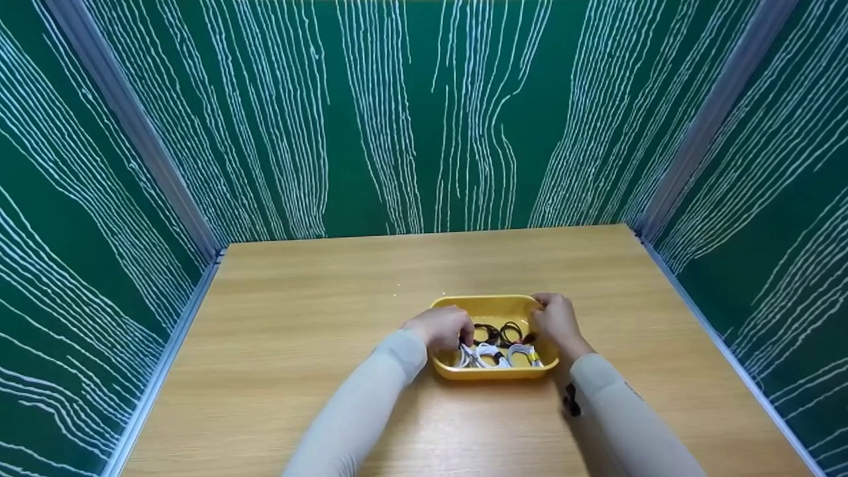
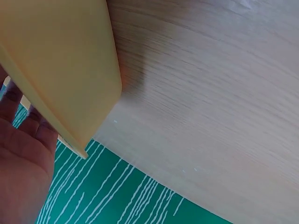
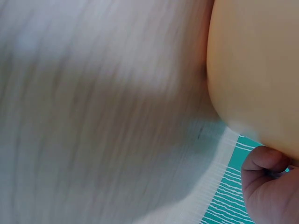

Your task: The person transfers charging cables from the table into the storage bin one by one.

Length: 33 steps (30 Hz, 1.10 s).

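Note:
A yellow tray (image 1: 493, 373) stands on the table with coiled cables inside. White cables (image 1: 491, 356) lie along its near side, one with a yellow tie, and black cables (image 1: 511, 333) lie behind them. My left hand (image 1: 445, 326) reaches over the tray's left rim, its fingertips down at the leftmost white cable; whether they pinch it is hidden. In the left wrist view the fingers pass behind the tray's wall (image 2: 70, 70). With curled fingers my right hand (image 1: 556, 321) holds the tray's right rear corner. The right wrist view shows its bent finger (image 3: 264, 158) against the rim.
The tray sits on a light wooden table (image 1: 298, 318). Green panels (image 1: 424, 132) with white wavy lines stand behind and at both sides, joined by grey metal posts (image 1: 132, 119). A small black object (image 1: 571, 400) shows beside the right sleeve.

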Motion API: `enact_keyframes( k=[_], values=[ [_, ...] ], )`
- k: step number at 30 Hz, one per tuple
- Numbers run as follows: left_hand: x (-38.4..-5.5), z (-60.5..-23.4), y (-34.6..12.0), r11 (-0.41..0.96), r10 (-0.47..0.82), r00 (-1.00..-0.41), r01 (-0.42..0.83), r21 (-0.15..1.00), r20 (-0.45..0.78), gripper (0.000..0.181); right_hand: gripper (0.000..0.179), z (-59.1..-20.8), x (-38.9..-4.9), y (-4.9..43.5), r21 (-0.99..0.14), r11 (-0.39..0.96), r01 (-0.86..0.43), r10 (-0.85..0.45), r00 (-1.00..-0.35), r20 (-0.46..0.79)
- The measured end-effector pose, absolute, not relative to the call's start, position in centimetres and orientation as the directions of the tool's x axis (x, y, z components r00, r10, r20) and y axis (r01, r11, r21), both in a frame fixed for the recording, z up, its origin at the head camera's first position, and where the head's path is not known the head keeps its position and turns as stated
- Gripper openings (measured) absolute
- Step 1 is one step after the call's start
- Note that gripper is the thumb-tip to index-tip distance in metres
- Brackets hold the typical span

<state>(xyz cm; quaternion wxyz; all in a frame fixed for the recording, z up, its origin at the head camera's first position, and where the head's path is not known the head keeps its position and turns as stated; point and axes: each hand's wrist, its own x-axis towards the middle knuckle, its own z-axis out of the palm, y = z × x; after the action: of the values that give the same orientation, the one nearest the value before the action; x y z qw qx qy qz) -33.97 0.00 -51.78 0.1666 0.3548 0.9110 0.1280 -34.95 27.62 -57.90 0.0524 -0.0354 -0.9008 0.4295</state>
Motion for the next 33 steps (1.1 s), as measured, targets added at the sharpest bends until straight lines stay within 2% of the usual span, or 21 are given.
enact_keyframes(
  k=[6, 15, 33],
  values=[
    [-34.7, -51.9, 0.0, 0.718, 0.69, -0.692, 0.615, 0.326, -0.211, 0.038, 0.035, -57.9, -35.0, 27.7, -0.778, 0.627, 0.039, 0.104, -0.994, 0.034],
    [-35.0, -52.1, -0.1, 0.722, 0.684, -0.701, 0.609, 0.327, -0.205, 0.026, 0.031, -57.9, -35.1, 27.6, -0.742, 0.671, 0.014, 0.098, -0.993, 0.07],
    [-35.4, -52.8, 0.1, 0.746, 0.659, -0.713, 0.576, 0.335, -0.242, 0.035, 0.034, -58.0, -35.0, 27.6, -0.768, 0.64, 0.026, 0.112, -0.992, 0.059]
  ],
)
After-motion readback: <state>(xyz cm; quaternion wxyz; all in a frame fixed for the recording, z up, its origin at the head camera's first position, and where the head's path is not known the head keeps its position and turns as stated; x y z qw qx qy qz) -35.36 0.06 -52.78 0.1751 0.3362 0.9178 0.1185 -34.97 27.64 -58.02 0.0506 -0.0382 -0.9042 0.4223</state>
